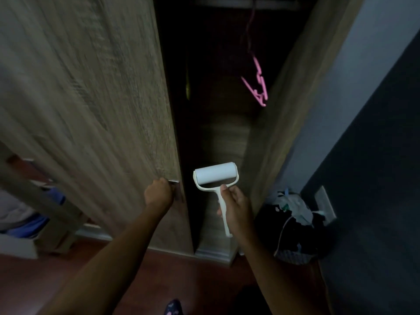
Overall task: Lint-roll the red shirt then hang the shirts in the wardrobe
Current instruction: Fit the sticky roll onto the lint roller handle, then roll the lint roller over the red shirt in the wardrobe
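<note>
Two grips: left hand [158,193] on door-edge handle [174,182], right hand [236,206] on lint roller [214,175] before wardrobe gap [204,98]

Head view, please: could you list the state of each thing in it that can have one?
wardrobe door: partly open.
left hand: grips the door handle.
lint roller: held upright, roll on top.
right hand: holds the lint roller's handle.
pink hangers: hanging up, no clothes on them.

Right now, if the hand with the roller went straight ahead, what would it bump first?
Probably nothing near: the right hand aims the lint roller into the open wardrobe, a dark gap; depth is unclear.
</note>
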Demonstrator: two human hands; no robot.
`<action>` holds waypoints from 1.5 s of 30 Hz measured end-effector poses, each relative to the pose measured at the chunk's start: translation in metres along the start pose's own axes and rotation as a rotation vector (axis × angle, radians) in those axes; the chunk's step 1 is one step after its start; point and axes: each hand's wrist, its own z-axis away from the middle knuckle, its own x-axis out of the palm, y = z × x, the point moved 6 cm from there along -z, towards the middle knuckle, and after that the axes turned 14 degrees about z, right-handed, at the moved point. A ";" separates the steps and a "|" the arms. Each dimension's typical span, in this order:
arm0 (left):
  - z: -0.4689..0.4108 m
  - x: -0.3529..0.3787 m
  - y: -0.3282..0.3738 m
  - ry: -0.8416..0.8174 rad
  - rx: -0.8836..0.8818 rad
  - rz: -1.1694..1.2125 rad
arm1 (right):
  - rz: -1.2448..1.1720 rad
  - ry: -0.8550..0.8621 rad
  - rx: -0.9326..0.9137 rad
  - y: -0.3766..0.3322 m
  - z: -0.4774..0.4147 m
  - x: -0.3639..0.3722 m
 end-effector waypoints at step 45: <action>-0.136 -0.112 -0.261 0.114 -0.142 0.029 | 0.021 -0.264 -0.059 -0.115 -0.058 0.273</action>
